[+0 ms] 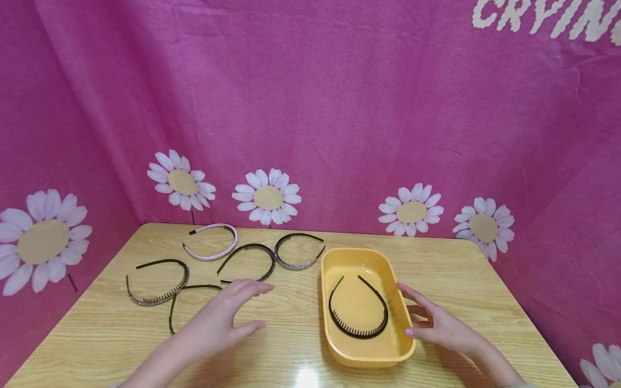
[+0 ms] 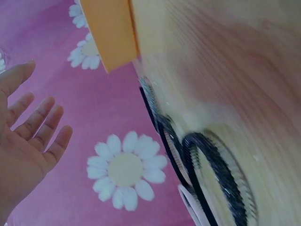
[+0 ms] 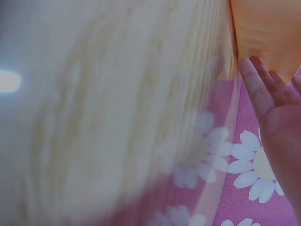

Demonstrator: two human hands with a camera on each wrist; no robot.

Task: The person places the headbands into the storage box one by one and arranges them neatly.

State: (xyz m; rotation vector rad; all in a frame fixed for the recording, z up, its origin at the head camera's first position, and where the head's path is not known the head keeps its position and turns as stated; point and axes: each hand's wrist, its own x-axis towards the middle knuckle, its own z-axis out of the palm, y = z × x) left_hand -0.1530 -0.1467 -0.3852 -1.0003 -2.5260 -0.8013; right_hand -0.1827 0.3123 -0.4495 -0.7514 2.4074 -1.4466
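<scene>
Left hand (image 1: 215,322), lower left, fingers loosely extended, blocks part of a black headband (image 1: 171,315)! Lower right, the right hand's (image 1: 439,323) relaxed fingers touch the yellow tub (image 1: 366,361).

The right hand (image 1: 438,323) wears pink polish (image 1: 410,332) on 1 thumbnail.

Your head cam: up high, faces fwd/down over worktop (image 1: 291,328). L wrist cam: close, rolled sideways past L fingers (image 2: 40,115). R wrist cam: ditto, R fingers (image 3: 257,87). All share orange tub (image 1: 354,258).
</scene>
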